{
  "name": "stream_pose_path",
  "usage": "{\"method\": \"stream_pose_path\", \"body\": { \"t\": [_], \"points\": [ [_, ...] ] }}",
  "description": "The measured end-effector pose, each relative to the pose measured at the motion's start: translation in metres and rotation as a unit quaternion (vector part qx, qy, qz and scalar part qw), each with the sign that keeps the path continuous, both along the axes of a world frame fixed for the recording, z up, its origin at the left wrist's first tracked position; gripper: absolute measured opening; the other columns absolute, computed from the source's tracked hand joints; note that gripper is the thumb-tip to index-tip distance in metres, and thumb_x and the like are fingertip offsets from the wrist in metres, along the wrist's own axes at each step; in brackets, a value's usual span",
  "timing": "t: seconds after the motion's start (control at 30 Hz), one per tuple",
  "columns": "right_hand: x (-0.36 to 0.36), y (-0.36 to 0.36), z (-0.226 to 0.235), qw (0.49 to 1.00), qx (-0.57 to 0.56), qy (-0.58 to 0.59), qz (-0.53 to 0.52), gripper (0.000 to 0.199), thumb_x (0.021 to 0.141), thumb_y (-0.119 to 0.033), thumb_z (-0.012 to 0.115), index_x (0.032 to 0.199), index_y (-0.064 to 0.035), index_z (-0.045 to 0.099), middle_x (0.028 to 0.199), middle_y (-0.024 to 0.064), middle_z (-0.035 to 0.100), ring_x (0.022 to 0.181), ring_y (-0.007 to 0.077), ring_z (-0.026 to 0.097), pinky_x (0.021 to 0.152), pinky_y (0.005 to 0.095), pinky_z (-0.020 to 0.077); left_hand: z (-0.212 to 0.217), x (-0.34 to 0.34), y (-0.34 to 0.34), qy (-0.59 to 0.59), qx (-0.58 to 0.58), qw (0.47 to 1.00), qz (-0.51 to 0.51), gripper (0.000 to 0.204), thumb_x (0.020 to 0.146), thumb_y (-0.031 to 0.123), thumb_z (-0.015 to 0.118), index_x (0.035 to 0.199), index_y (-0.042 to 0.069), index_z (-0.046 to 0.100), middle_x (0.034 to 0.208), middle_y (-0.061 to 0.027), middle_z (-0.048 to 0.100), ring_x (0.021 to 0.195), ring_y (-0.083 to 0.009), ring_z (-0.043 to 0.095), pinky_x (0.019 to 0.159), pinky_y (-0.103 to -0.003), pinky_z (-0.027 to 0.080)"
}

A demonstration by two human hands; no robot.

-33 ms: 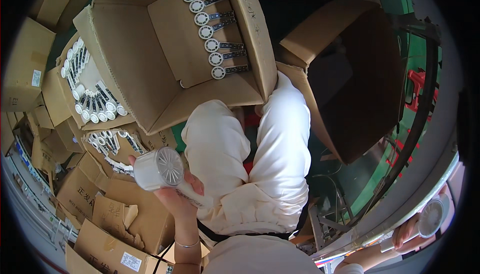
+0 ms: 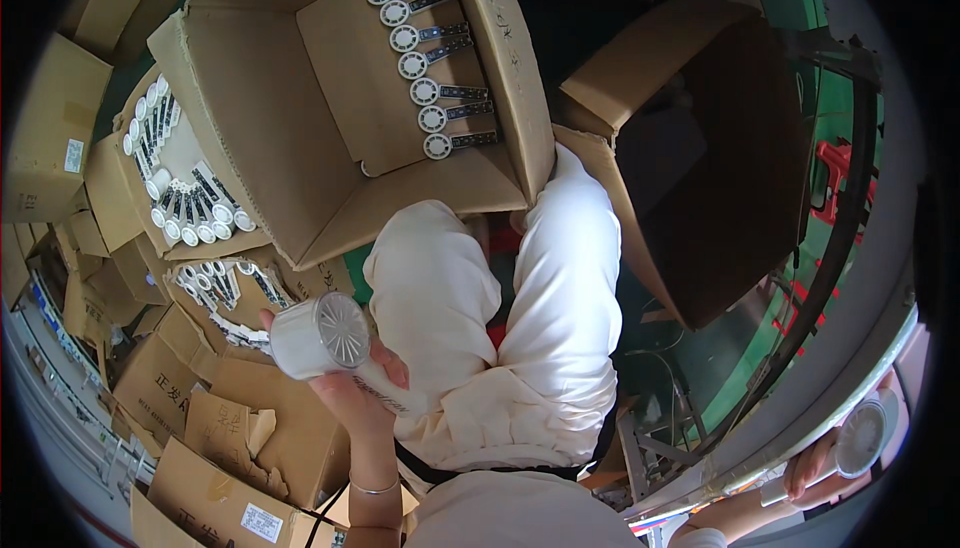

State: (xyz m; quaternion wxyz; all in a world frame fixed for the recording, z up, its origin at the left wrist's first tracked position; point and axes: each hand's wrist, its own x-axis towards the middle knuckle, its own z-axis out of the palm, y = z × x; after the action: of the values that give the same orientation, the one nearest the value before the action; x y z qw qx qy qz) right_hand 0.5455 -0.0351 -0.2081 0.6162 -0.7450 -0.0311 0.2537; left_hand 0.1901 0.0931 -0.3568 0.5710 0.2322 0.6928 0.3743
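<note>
At eleven o'clock we see a large cardboard box (image 2: 250, 98). At eight, our left grip (image 2: 348, 400) closes firmly around a white device (image 2: 300, 340); at four, our right grip (image 2: 806, 470) curls around a similar one (image 2: 862, 438). Smallest, seven white-headed pieces (image 2: 437, 146) lie inside the box.

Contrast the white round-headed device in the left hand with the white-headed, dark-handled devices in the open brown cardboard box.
The white round-headed device shows a pale handle; the white-headed, dark-handled devices show dark, patterned ones. The held device is gripped in the left hand; the boxed devices lie in a row inside the open brown cardboard box. Both have round heads with white on them.
</note>
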Motion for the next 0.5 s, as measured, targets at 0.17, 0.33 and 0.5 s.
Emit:
{"method": "stream_pose_path", "body": {
  "t": [0.17, 0.33, 0.5],
  "points": [
    [0.002, 0.001, -0.005, 1.0, -0.002, 0.007, 0.004, 0.046, 0.091, -0.042, 0.033, 0.113, -0.0013, 0.032, 0.055, 0.0056, 0.044, 0.031, 0.009, 0.034, 0.026, 0.0192, 0.0294, 0.003, 0.014, 0.002, -0.005, 0.024, 0.999, -0.024, 0.06, 0.083, 0.049, 0.049, 0.124, 0.012, 0.028, 0.07, -0.0065, 0.05, 0.044, -0.0126, 0.046, 0.04, -0.023, 0.039],
    [0.002, -0.001, 0.002, 1.0, 0.009, 0.009, 0.015, 0.046, 0.091, -0.04, 0.033, 0.115, -0.0003, 0.033, 0.056, 0.0062, 0.045, 0.032, 0.0094, 0.035, 0.027, 0.0194, 0.0303, 0.02, 0.038, 0.015, -0.115, 0.022, 0.984, -0.137, 0.092, 0.074, -0.005, 0.052, 0.137, 0.018, -0.012, 0.079, -0.0138, 0.056, 0.053, -0.0174, 0.054, 0.047, -0.028, 0.046],
    [-0.003, -0.017, 0.017, 1.0, 0.016, 0.009, 0.006, 0.047, 0.091, -0.039, 0.033, 0.116, 0.0007, 0.033, 0.057, 0.0069, 0.046, 0.033, 0.0098, 0.036, 0.027, 0.0197, 0.0312, 0.063, 0.106, 0.029, -0.271, 0.065, 0.905, -0.321, 0.096, 0.069, -0.004, 0.057, 0.137, 0.009, -0.009, 0.116, -0.0191, 0.044, 0.079, -0.0189, 0.058, 0.061, -0.028, 0.049]
  ]
}}
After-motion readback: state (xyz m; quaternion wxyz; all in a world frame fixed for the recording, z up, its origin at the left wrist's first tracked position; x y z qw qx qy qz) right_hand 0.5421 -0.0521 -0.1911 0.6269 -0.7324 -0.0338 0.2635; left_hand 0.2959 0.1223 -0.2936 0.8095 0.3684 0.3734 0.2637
